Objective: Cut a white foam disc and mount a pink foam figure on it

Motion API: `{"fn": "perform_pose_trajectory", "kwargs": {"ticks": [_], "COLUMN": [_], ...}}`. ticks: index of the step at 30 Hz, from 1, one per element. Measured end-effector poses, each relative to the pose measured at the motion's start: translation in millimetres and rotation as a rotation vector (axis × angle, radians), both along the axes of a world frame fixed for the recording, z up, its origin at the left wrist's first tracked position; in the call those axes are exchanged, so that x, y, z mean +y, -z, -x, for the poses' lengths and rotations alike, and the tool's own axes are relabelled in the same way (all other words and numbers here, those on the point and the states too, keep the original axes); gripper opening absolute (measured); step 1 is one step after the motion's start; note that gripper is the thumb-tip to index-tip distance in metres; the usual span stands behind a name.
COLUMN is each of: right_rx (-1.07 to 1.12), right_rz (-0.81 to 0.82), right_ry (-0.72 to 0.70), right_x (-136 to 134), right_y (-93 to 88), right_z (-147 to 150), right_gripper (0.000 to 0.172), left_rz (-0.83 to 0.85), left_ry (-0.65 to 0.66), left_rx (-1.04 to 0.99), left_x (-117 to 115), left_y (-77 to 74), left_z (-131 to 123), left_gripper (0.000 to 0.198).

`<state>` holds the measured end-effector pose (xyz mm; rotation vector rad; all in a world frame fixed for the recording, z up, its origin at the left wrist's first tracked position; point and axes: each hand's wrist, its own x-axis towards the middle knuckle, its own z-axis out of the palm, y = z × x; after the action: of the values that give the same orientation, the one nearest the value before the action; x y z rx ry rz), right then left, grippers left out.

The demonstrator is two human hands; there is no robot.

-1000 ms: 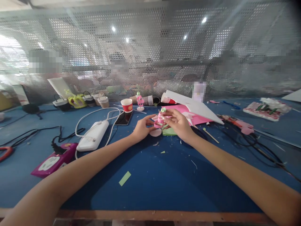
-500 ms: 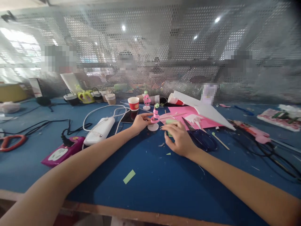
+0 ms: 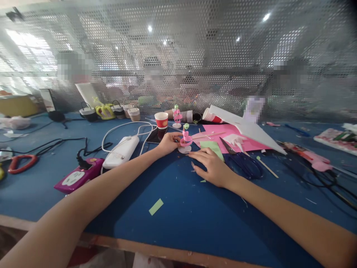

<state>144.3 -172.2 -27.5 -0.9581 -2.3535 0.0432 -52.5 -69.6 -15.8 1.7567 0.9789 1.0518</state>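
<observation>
My left hand (image 3: 169,144) is closed with its fingertips on a small craft of coiled pink paper strip (image 3: 186,140). The craft stands upright on a round white base (image 3: 184,149) and has a green ball-like top (image 3: 186,126). My right hand (image 3: 210,165) lies low over the table, fingers stretched out and thumb apart, holding nothing. Its fingertips reach the right side of the white base; whether they touch it I cannot tell. A second pink spiral craft (image 3: 177,116) stands behind. Green paper (image 3: 212,147) lies partly under my right hand.
Beyond my right hand are scissors (image 3: 245,165), pink paper (image 3: 251,143), a white board (image 3: 258,136) and a glue gun (image 3: 309,158). A red paper cup (image 3: 161,121), a white power bank (image 3: 121,152) with cable and a purple power socket (image 3: 79,175) stand leftward. A green strip (image 3: 156,207) lies in front.
My right hand has lowered toward the table, its fingers straightening toward the white base. My left hand stays at the pink spiral craft. The whole view has shifted slightly.
</observation>
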Motion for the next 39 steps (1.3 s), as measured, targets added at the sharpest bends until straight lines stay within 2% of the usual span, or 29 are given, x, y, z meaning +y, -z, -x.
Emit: {"fn": "perform_pose_trajectory", "kwargs": {"ticks": [7, 12, 16, 21, 25, 31, 34, 39], "right_rx": [-0.011, -0.015, -0.015, -0.008, 0.046, 0.349, 0.278, 0.018], "right_rz": [0.004, 0.016, 0.012, 0.008, -0.020, -0.149, -0.106, -0.086], "right_ry": [0.008, 0.012, 0.006, 0.011, -0.002, 0.215, 0.180, 0.089], "right_x": [-0.4, -0.1, 0.4, -0.2, -0.1, 6.6, 7.3, 2.3], "right_y": [0.4, 1.1, 1.9, 2.3, -0.5, -3.5, -2.1, -0.7], "right_z": [1.5, 1.6, 1.1, 2.5, 3.0, -5.1, -7.3, -3.2], "right_gripper": [0.041, 0.041, 0.040, 0.040, 0.037, 0.028, 0.021, 0.024], "left_rz": [-0.187, -0.156, -0.156, -0.232, -0.219, -0.139, -0.100, -0.099], "left_ry": [-0.008, 0.016, 0.055, 0.052, 0.061, 0.006, 0.016, 0.004], "left_rx": [0.158, 0.125, 0.084, 0.136, 0.126, 0.121, 0.078, 0.064], "left_x": [7.6, 8.2, 6.3, 5.6, 6.2, 10.2, 12.2, 12.1], "left_y": [4.6, 5.6, 4.5, 4.0, 4.7, 10.2, 13.3, 13.1], "left_z": [1.1, -0.6, -1.2, -0.7, -0.4, 3.1, 4.4, 4.2], "left_gripper": [0.038, 0.043, 0.039, 0.035, 0.035, 0.043, 0.047, 0.047]}}
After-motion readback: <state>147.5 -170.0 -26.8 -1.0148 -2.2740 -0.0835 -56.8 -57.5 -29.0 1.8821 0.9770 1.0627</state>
